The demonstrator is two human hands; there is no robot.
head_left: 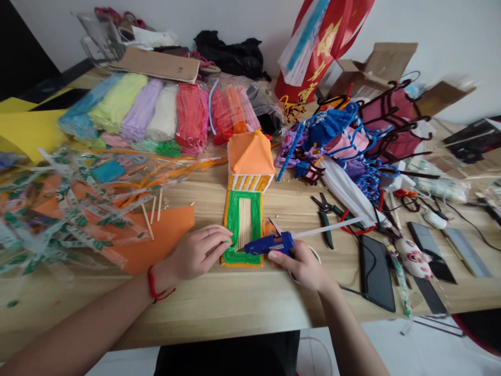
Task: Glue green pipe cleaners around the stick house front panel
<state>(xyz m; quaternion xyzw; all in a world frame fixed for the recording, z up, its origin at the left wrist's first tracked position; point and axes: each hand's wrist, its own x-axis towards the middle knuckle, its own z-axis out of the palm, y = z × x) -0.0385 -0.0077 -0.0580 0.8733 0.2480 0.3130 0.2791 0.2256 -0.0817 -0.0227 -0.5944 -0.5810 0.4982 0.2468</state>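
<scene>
In my right hand (307,265) is a blue hot glue gun (270,244), a long whitish glue stick (329,227) jutting from its back. Its nozzle points left, over the near end of a small model base bordered with green fuzzy strips (256,214) and edged in orange. Thin wooden sticks (245,216) lie side by side down the base's middle. A little house with an orange roof (250,152) stands at its far end. My left hand (203,250) is at the base's left edge, fingers drawn together; what they pinch is hidden.
Orange sheet (168,235) and tangled plastic wrappers (70,209) lie left. Bundles of coloured pipe cleaners (135,107) line the back. Pliers (325,219), a black tablet (376,274) and blue pipe-cleaner pieces (332,128) lie right. A red bag (317,57) stands behind.
</scene>
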